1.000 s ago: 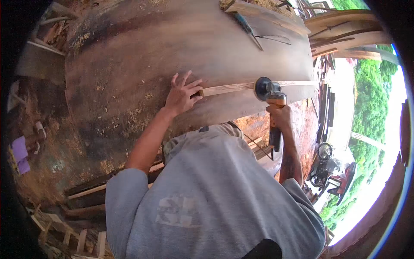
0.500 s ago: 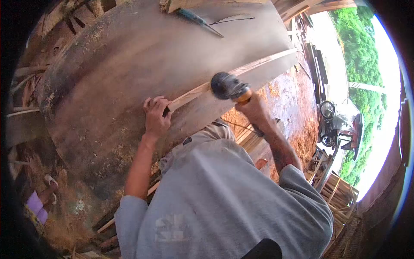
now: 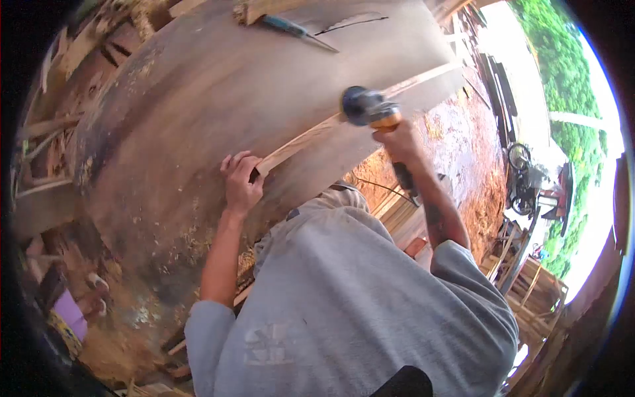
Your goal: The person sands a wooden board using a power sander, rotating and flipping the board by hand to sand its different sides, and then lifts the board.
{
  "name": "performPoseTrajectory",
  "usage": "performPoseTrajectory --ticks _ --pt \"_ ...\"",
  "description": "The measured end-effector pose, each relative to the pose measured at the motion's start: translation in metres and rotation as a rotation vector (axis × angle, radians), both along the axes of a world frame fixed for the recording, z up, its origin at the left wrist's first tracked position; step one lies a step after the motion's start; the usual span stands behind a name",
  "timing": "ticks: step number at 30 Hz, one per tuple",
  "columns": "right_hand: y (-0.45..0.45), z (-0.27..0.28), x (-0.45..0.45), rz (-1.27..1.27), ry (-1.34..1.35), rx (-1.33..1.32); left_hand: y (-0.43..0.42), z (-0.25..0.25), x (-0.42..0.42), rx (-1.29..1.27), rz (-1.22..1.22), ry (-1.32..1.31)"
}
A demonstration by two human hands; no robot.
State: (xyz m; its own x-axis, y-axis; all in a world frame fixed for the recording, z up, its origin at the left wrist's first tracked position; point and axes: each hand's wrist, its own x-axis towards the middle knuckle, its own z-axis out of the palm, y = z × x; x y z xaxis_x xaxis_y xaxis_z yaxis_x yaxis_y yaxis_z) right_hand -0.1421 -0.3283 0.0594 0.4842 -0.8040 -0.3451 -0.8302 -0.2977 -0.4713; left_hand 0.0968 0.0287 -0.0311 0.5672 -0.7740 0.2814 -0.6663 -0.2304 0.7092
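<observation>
A long, narrow wooden strip (image 3: 301,143) lies across the dusty worktable (image 3: 198,99), running up to the right. My left hand (image 3: 242,182) is closed on its near left end. My right hand (image 3: 402,142) grips an orange and black angle grinder (image 3: 385,118), whose round dark disc is on the strip, right of its middle. The grinder is blurred. Part of its body is hidden by my right hand. A screwdriver-like tool with a blue handle (image 3: 284,25) lies at the table's far side beside a thin dark wire (image 3: 354,25).
Wood scraps and frames (image 3: 49,155) are at the far left. Below them a person's purple clothing (image 3: 70,315) shows. Sawdust covers the ground (image 3: 486,192) at right. A motorcycle (image 3: 522,178) stands farther right, above stacked timber (image 3: 529,284).
The view has turned, so the strip now slants upward right. The grinder has moved along the strip, lately away from my left hand. My left fingers, spread earlier, have closed on the strip's end.
</observation>
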Motion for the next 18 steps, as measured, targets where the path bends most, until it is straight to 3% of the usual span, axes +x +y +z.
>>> performPoseTrajectory --ticks 2,4,8,14,16,18 --pt "0.062 0.053 0.034 0.036 0.046 0.032 0.0 -0.006 -0.002 -0.024 0.04 -0.001" --pt "0.106 0.077 0.049 0.089 -0.115 0.052 0.0 -0.005 -0.002 -0.031 0.008 -0.02" --pt "0.115 0.081 0.05 0.155 0.031 0.099 -0.001 -0.013 -0.006 -0.001 0.007 -0.031" --pt "0.023 0.099 0.014 0.101 -0.013 0.059 -0.012 -0.009 -0.026 0.124 0.101 -0.092" --pt "-0.023 0.102 0.003 0.007 0.083 0.03 -0.012 -0.006 -0.029 0.143 0.123 -0.105" --pt "-0.087 0.067 -0.026 -0.008 -0.036 -0.003 -0.011 -0.01 -0.033 0.163 0.132 -0.107"
